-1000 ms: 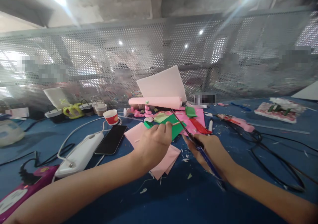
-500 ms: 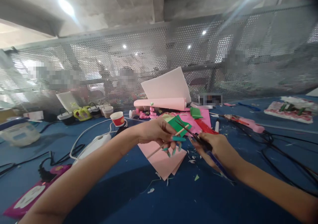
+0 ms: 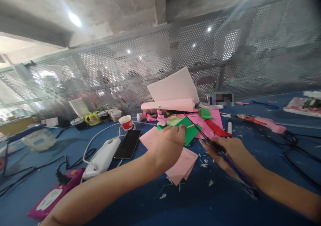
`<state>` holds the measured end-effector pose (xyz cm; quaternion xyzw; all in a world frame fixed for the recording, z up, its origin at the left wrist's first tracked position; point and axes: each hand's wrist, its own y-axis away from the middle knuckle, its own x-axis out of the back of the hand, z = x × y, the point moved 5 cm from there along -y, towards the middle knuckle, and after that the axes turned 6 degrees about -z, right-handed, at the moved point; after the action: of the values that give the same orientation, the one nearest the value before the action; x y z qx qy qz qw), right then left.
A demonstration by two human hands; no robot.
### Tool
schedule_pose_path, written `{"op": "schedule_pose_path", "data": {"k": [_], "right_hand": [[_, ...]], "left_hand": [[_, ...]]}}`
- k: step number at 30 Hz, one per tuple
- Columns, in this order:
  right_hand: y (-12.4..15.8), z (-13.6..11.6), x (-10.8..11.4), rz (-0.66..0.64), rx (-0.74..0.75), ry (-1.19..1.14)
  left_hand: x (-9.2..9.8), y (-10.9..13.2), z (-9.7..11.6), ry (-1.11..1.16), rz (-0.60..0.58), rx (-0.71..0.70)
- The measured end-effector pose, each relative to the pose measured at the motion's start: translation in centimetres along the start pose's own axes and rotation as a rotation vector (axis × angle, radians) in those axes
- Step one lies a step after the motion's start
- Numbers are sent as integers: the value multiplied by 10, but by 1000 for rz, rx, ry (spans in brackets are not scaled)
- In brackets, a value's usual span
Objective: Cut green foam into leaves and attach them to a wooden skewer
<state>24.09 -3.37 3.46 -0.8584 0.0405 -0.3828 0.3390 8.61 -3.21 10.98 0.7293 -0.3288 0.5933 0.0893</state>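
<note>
My left hand pinches a thin wooden stick and a green paper piece above the blue table. To its right, my right hand grips scissors with blue handles, blades slightly apart and pointing up-left toward the green piece. Pink paper sheets lie flat under both hands.
A black phone, a white power strip and a red paper cup lie at left. A pink glue gun with black cables sits at right. A pink foam roll, white sheets and a perforated metal screen stand behind.
My left hand turned from palm-down with fingers spread back to a closed pinch on the stick and green piece. The view swung a little to the left.
</note>
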Motion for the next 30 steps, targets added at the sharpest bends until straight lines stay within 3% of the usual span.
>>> {"op": "schedule_pose_path", "data": {"k": [5, 8, 10, 14, 19, 22, 25, 30], "right_hand": [[1, -11, -3, -127, -164, -54], [-2, -18, 1, -139, -149, -33], [-5, -21, 5, -148, -119, -18], [-7, -20, 9, -155, -130, -55], [-5, -20, 7, -140, -133, -125], [-4, -19, 7, -127, -116, -125], [-4, -17, 7, -132, -95, -84], [-5, -9, 6, -140, -119, -4]], "left_hand": [[2, 7, 6, -162, 211, -69], [7, 6, 1, -48, 254, -79], [13, 2, -5, 110, 218, -74], [16, -9, -21, 609, -33, -53], [-3, -15, -36, 1293, -466, 14], [-13, -19, -38, 1455, -555, 12], [-16, -23, -39, 1350, -469, 40], [-7, -22, -36, 902, -185, 4]]}}
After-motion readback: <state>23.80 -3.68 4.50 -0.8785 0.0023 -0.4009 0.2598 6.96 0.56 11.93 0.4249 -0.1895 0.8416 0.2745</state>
